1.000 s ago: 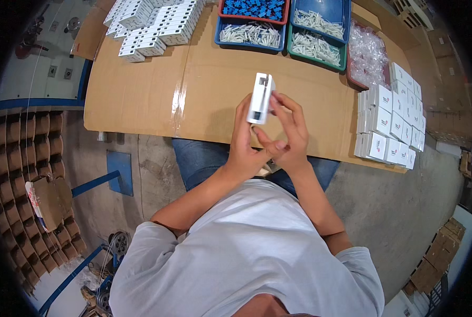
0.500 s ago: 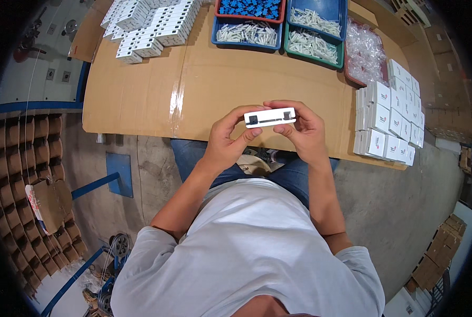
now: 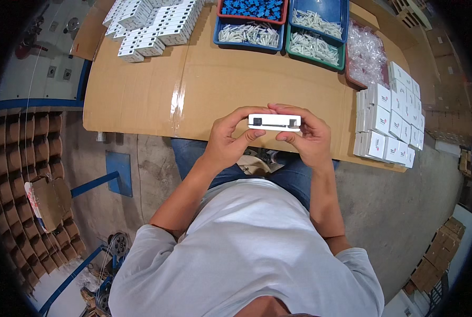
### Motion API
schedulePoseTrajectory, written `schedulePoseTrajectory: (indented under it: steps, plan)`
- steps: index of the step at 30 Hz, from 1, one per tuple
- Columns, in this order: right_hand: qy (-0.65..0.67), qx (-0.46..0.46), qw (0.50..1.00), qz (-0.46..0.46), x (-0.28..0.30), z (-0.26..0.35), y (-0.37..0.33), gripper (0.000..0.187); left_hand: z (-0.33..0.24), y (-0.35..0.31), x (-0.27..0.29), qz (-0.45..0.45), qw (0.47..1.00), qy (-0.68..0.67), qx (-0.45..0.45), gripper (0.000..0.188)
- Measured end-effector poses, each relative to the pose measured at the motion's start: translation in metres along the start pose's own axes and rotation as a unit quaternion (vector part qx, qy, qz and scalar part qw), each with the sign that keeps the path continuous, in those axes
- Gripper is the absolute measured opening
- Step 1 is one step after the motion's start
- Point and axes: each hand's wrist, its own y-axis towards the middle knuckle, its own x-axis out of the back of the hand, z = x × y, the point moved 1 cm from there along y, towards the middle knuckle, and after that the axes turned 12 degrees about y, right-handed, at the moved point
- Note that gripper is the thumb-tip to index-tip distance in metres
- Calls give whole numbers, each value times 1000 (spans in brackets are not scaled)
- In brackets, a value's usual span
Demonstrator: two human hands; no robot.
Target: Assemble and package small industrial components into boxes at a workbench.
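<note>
A small white box-shaped piece (image 3: 274, 122) is held level between my two hands, over the table's near edge. Its side toward me shows a dark square opening at the left end, a thin dark slot along the middle and a greyish opening at the right end. My left hand (image 3: 228, 138) is closed on its left end, thumb below and fingers along the far side. Around the right end my right hand (image 3: 311, 140) is closed the same way. The fingertips of both hands meet behind the piece, and its far side is hidden.
Cardboard covers the table (image 3: 135, 95). Stacked white pieces with dark squares (image 3: 159, 31) stand at the far left. Trays of blue parts (image 3: 251, 8), whitish slender parts (image 3: 249, 35) and clear plastic bags (image 3: 365, 53) line the back. White flat boxes (image 3: 386, 119) are piled at the right.
The white piece has shifted slightly right and toward me, and its tilt has levelled out. Both hands keep their hold and moved with it.
</note>
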Motion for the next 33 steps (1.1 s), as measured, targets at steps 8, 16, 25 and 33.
schedulePoseTrajectory:
  steps: [8,16,25,33]
  plan:
    - [-10,-10,1000,23,0,3,3,44,-1,-2,5,24,999,-9,35,35]
    - [-19,31,999,-8,-5,-4,0,38,1,3,7,12,1000,-8,17,30]
    - [-63,20,998,-12,-4,-5,2,35,6,1,2,-7,998,-37,53,28]
    - [-56,16,998,-17,-3,-16,-1,35,11,1,7,-1,997,-30,69,28]
